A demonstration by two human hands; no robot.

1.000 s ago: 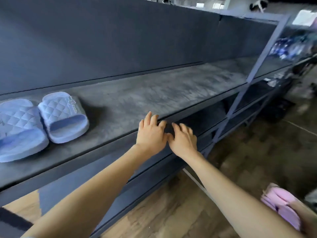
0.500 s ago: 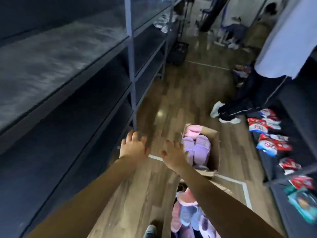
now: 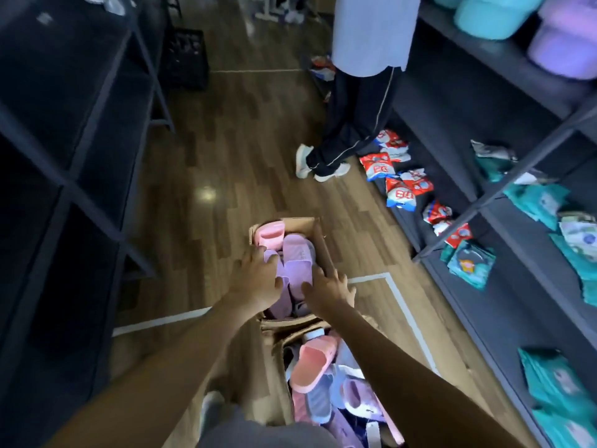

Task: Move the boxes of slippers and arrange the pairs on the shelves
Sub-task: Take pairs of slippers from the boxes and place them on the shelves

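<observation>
- The pick-up step is under way: the left hand [image 3: 255, 279] and the right hand [image 3: 329, 290] are both resting on a lilac pair of slippers [image 3: 297, 263] in the far box [image 3: 325, 250], at the lower centre of the frame.
- Both hands are lying spread, fingers fairly straight and touching the pair from either side. The blur makes it hard to be sure, but nothing is looking clamped yet.
- The next move is likely calling for the fingers to curl round both lilac slippers at once, lift them clear of the cardboard wall, then turn to the dark shelves [image 3: 80, 124] at the left of the frame.
- A pink slipper [image 3: 269, 232] is lying at the far end of the same box and is probably best left undisturbed.
- The slippers are looking like soft moulded foam: rounded, matte, thick-soled slides with wide straps, likely light and a little squashy under a grip.
- The box is showing plain brown cardboard with open flaps, which could be bending or catching a sole.
- A near box [image 3: 274, 337], at the bottom centre, is holding a loose jumble, with a salmon slipper [image 3: 311, 363] lying on top.
- Around them, a glossy wood-plank floor [image 3: 226, 140] is reflecting light, and the shelving is showing flat dark metal.
- Crinkly teal packets [image 3: 468, 263] are lying on the right-hand shelves, beside another person's legs [image 3: 352, 124].
</observation>
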